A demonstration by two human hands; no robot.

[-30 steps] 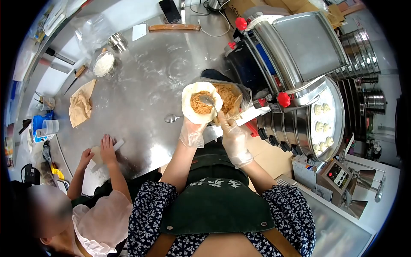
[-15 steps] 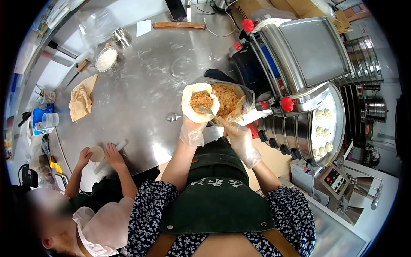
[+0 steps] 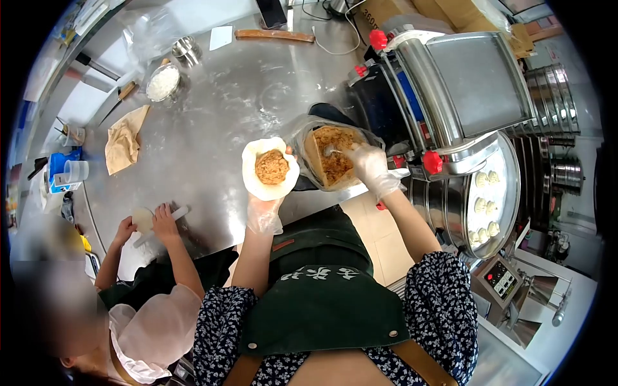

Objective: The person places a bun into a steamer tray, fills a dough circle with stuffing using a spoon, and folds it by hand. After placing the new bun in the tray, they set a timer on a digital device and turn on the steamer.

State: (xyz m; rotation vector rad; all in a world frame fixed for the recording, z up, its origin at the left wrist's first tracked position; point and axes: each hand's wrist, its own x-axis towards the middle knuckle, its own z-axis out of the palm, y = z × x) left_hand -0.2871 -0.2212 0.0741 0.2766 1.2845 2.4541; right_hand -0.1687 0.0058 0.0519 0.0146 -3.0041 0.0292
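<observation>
A round dough wrapper (image 3: pixel 252 168) lies across my gloved left hand (image 3: pixel 264 211), with a mound of brown filling (image 3: pixel 271 167) at its centre. The hand supports it from below, the fingers mostly hidden under the dough. To the right, a bowl lined with clear plastic (image 3: pixel 301 138) holds more filling (image 3: pixel 335 170). My gloved right hand (image 3: pixel 370 166) is over the bowl's right side, closed round a metal spoon (image 3: pixel 329 150) whose tip is in the filling.
A co-worker's hands (image 3: pixel 147 224) work a dough disc with a rolling pin at the lower left. A dough roller machine (image 3: pixel 438 96) stands right of the bowl. Below it, a steamer (image 3: pixel 512 212) holds several buns. A flour bowl (image 3: pixel 163 83) and cloth (image 3: pixel 125 141) lie at upper left.
My left hand has moved left with the wrapper, away from the bowl. My right hand has moved up and right, taking the spoon from the wrapper into the bowl's filling.
</observation>
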